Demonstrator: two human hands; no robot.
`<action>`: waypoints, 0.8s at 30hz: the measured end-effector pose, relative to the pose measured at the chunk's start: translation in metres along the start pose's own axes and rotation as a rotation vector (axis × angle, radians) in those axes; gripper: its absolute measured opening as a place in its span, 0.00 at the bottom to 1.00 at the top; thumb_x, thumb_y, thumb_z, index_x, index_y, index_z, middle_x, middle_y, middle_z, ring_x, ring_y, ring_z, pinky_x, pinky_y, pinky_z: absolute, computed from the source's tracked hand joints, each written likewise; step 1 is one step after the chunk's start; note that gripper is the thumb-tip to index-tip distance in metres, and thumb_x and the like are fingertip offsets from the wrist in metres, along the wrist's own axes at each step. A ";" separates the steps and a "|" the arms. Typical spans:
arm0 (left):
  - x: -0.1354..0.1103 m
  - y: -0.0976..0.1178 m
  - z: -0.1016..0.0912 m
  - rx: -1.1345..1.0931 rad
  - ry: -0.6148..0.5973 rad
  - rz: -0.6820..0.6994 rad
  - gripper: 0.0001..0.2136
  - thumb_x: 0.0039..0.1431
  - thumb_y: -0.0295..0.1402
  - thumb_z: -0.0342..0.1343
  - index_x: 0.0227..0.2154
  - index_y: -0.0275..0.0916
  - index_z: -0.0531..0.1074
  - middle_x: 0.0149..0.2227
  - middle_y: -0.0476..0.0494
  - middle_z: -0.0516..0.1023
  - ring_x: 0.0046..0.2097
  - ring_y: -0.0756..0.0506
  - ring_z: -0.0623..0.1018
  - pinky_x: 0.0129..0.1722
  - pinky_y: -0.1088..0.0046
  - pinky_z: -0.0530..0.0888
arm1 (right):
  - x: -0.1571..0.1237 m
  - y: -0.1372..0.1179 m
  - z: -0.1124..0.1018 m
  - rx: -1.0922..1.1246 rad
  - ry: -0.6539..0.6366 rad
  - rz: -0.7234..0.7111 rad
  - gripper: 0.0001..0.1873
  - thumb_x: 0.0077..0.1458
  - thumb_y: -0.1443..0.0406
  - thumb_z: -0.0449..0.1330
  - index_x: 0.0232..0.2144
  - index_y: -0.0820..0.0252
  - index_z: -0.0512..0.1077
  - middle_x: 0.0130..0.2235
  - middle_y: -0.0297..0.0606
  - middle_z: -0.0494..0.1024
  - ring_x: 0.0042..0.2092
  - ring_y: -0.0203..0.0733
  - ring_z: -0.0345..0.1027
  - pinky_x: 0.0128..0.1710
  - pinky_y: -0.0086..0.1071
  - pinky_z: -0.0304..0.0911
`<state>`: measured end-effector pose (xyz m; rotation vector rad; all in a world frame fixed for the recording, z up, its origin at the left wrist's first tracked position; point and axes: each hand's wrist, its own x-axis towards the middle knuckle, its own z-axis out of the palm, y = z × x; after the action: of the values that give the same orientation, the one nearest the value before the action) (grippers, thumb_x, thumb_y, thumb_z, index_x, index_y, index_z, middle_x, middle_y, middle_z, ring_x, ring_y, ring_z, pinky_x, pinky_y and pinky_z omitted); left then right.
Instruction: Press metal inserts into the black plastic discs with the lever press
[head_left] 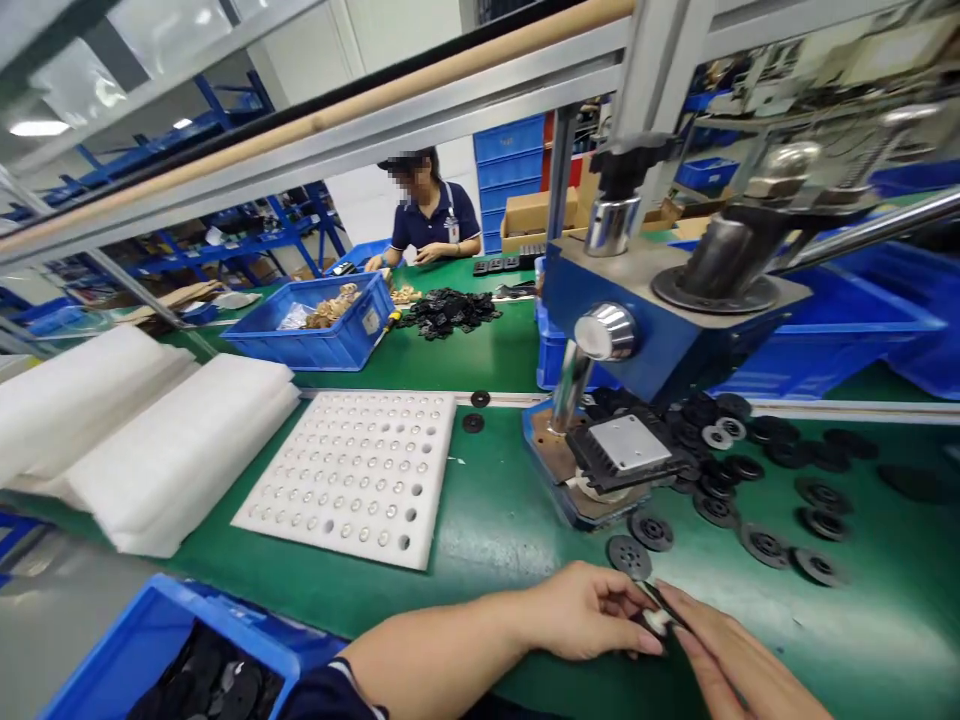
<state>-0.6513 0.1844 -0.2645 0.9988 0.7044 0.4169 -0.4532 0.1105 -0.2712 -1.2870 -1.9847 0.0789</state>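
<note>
My left hand (581,612) reaches in from the bottom, thumb and fingers closed around a small white part (658,620). Close against it, my right hand (731,655) grips a black disc (679,650), seen nearly edge-on and partly hidden by the fingers. The white part appears to touch the disc's face; whether it sits in the disc I cannot tell. Just beyond my fingertips lies a flat black disc with holes (628,556), with another black disc (651,530) beside it.
A blue hand press (630,310) bears a metal plate (630,443), with several black discs (765,545) scattered to its right. A white foam tray (442,480) holds small round parts. Blue bins (300,345) stand across and at lower left. A co-worker (435,215) sits opposite.
</note>
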 end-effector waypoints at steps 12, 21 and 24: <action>-0.020 0.023 -0.006 0.011 -0.074 0.036 0.17 0.49 0.42 0.69 0.29 0.34 0.71 0.25 0.53 0.68 0.28 0.53 0.68 0.29 0.76 0.65 | 0.032 -0.057 -0.042 -0.012 -0.361 0.052 0.36 0.63 0.60 0.58 0.69 0.53 0.51 0.65 0.45 0.64 0.65 0.48 0.61 0.63 0.45 0.64; -0.024 0.044 0.000 -0.060 0.013 -0.011 0.24 0.41 0.45 0.73 0.35 0.34 0.74 0.32 0.43 0.80 0.27 0.52 0.71 0.26 0.75 0.67 | 0.083 0.017 -0.043 -0.231 -0.001 0.235 0.24 0.66 0.53 0.50 0.58 0.53 0.69 0.56 0.45 0.74 0.58 0.51 0.66 0.57 0.50 0.65; -0.027 0.053 0.001 -0.059 0.034 -0.014 0.23 0.38 0.42 0.74 0.34 0.34 0.75 0.32 0.43 0.80 0.28 0.52 0.71 0.27 0.75 0.68 | 0.112 0.060 -0.027 -0.361 0.095 0.398 0.23 0.66 0.55 0.48 0.53 0.60 0.73 0.56 0.52 0.73 0.58 0.56 0.62 0.55 0.56 0.61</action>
<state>-0.6700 0.1927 -0.2084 0.9322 0.7250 0.4406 -0.4142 0.2212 -0.2156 -1.8707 -1.6856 -0.1546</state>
